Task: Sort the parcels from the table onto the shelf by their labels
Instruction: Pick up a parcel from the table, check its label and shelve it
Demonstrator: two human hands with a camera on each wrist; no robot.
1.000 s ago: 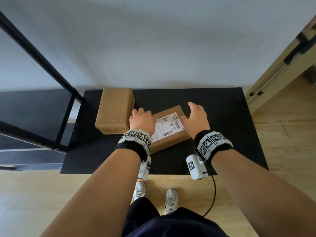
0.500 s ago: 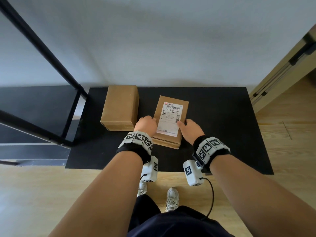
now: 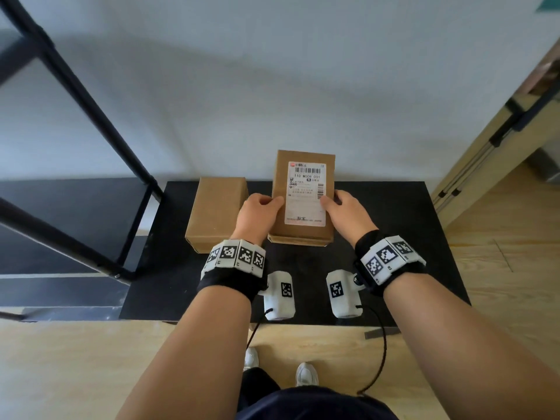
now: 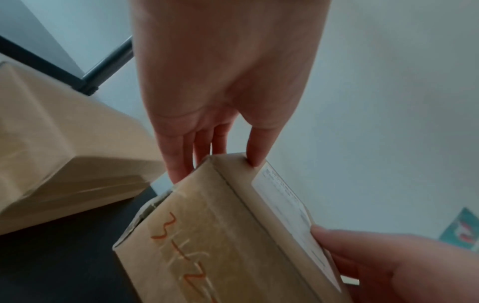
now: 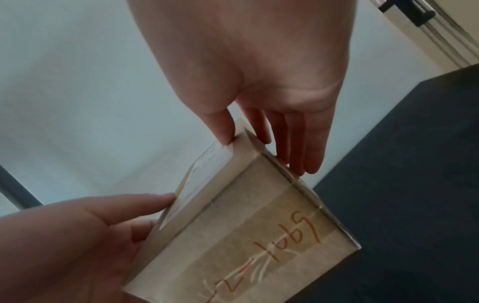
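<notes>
A brown cardboard parcel (image 3: pixel 303 195) with a white shipping label (image 3: pixel 306 194) facing me is held tilted up above the black table (image 3: pixel 394 237). My left hand (image 3: pixel 257 215) grips its left edge, thumb on the front, fingers behind. My right hand (image 3: pixel 348 212) grips the right edge the same way. The left wrist view shows the parcel (image 4: pixel 220 235) with orange handwriting on its taped end, my left hand (image 4: pixel 220 143) pinching its corner. In the right wrist view the parcel (image 5: pixel 246 235) is pinched by my right hand (image 5: pixel 264 133). A second, plain brown parcel (image 3: pixel 216 213) lies on the table at the left.
A black metal shelf frame (image 3: pixel 91 116) stands to the left of the table, with a dark lower shelf board (image 3: pixel 60 213). A white wall is behind. A wooden door frame (image 3: pixel 500 131) is at the right. The floor is light wood.
The labelled parcel lay skewed on the table; both hands turned it straight, gripped its sides and have lifted it, tilting the label face toward me.
</notes>
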